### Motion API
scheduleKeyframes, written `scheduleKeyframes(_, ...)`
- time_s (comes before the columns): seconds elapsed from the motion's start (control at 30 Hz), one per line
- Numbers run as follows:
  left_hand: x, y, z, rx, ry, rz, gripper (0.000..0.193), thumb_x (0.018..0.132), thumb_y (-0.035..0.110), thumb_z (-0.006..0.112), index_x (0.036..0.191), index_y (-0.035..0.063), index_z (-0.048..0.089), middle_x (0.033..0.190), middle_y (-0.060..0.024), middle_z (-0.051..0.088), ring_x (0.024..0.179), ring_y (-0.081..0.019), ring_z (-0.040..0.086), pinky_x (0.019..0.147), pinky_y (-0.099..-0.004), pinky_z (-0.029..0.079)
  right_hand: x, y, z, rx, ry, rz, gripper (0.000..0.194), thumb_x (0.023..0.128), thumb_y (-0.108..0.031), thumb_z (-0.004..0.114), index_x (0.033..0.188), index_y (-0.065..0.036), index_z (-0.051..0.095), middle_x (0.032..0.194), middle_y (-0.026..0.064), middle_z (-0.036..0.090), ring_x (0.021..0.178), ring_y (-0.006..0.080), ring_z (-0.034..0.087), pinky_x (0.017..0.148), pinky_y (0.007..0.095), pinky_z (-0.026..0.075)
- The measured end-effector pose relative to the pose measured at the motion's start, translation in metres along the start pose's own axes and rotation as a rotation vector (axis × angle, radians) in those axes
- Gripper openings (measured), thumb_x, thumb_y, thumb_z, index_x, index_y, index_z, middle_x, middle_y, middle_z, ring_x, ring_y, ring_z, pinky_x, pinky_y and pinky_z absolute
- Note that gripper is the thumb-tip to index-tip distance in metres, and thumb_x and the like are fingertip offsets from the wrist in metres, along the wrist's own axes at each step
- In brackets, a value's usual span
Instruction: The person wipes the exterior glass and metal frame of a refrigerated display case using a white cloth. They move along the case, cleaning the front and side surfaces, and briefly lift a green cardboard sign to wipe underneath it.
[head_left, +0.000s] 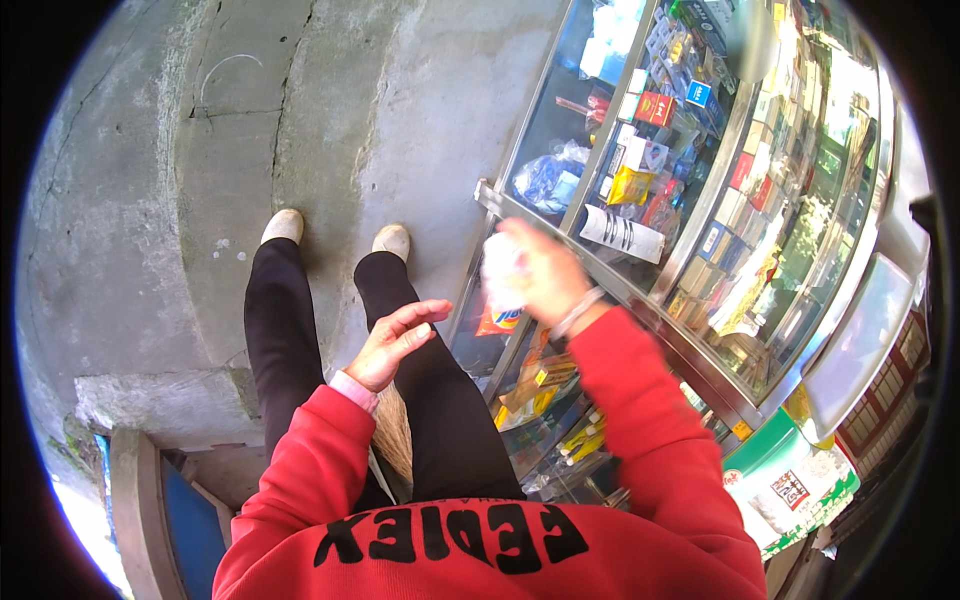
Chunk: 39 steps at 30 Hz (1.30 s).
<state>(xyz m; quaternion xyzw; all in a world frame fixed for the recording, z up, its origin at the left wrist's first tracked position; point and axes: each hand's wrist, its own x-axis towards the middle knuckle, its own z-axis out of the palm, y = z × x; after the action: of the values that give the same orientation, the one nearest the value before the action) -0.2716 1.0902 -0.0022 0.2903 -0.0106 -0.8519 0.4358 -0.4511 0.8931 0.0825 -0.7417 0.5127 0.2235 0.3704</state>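
My right hand (551, 274), blurred by motion, is closed around a crumpled white cloth or wad of tissue (504, 268) beside the metal-framed glass display case (540, 232). My left hand (401, 341) is held over my thigh with its fingers extended and nothing in it. Behind the glass, near the right hand, lie an orange packet (496, 321), a white paper strip with dark marks (621, 235) and a yellow packet (630, 185). The palm of the right hand is hidden.
Small boxes (720, 244) line the case's shelves. A green and white carton (795, 480) stands at the lower right. Straw bristles (394, 431) show between my legs. Cracked concrete floor (225, 180) extends on the left, with a blue panel (187, 517) in a frame at the lower left.
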Motion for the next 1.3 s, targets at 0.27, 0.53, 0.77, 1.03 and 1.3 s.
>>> scheduleKeyframes(0.27,-0.001,-0.001,-0.007,-0.170,0.176,0.013,0.050,0.095,0.029,0.058,0.139,0.0077,0.046,0.136,-0.0085,0.053,0.122,-0.0184,0.052,0.098,-0.0317,0.041,0.018,0.068,-0.181,-0.400,-0.446,0.351,0.043,0.078,-0.031,0.071,0.106,0.000,0.064,0.101,0.0232,0.067,0.096,0.0372,0.065,0.082,0.0423,0.050)
scheduleKeyframes(0.53,-0.006,-0.006,-0.010,-0.207,0.243,0.050,0.047,0.096,0.027,0.057,0.137,0.0085,0.048,0.132,-0.0076,0.055,0.118,-0.0165,0.055,0.095,-0.0304,0.043,-0.036,0.088,-0.129,-0.788,-0.337,0.213,0.033,0.073,-0.021,0.075,0.099,-0.006,0.063,0.093,0.0184,0.067,0.091,0.0362,0.065,0.079,0.0453,0.050)
scheduleKeyframes(0.77,-0.006,-0.019,-0.012,-0.221,0.299,0.057,0.045,0.095,0.025,0.057,0.136,0.0087,0.049,0.130,-0.0076,0.057,0.115,-0.0161,0.057,0.093,-0.0299,0.044,-0.032,0.091,-0.111,-0.791,-0.257,0.145,0.020,0.075,-0.017,0.070,0.094,-0.010,0.067,0.090,0.0141,0.068,0.090,0.0345,0.065,0.077,0.0434,0.052)
scheduleKeyframes(1.03,-0.005,-0.021,-0.013,-0.234,0.332,0.096,0.044,0.095,0.025,0.058,0.135,0.0082,0.050,0.128,-0.0077,0.058,0.114,-0.0160,0.058,0.092,-0.0296,0.045,0.008,0.091,-0.109,-0.868,-0.650,0.309,0.023,0.077,-0.016,0.061,0.093,-0.002,0.071,0.098,0.0224,0.068,0.098,0.0377,0.065,0.085,0.0429,0.052)
scheduleKeyframes(1.3,0.001,-0.023,-0.012,-0.267,0.343,0.136,0.045,0.094,0.024,0.059,0.134,0.0068,0.051,0.128,-0.0077,0.059,0.113,-0.0152,0.058,0.091,-0.0281,0.045,0.016,0.101,-0.090,-0.991,-0.634,0.249,0.020,0.078,-0.014,0.061,0.089,-0.001,0.072,0.095,0.0234,0.068,0.094,0.0373,0.067,0.084,0.0427,0.053)
